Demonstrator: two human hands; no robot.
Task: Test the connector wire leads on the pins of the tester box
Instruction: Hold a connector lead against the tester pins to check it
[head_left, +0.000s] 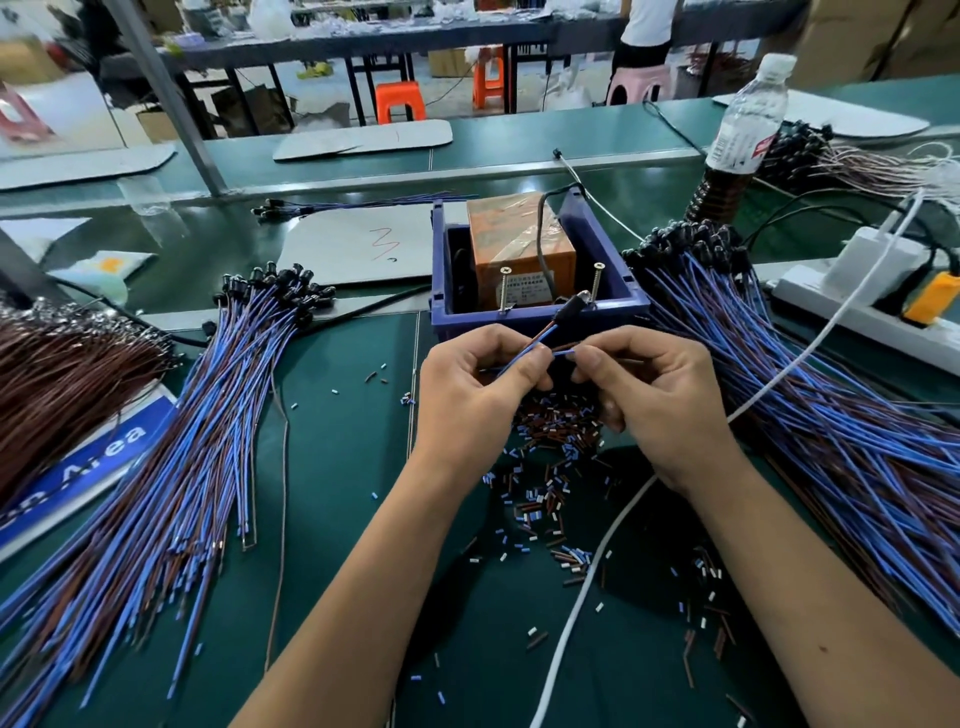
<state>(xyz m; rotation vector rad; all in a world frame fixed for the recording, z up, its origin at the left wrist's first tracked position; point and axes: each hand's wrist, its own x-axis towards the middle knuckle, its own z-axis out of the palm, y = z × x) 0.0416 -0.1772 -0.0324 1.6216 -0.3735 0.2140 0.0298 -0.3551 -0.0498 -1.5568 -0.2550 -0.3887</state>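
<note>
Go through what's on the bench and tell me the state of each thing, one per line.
Left hand: pinching the blue lead.
Right hand: pinching the blue lead's end.
Blue-and-brown connector wire: held up, black connector end at the box rim.
Blue plastic tester box: open-topped, orange unit inside.
Two screw pins: upright on the front rim.
Clear plastic water bottle: upright, capped.
</note>
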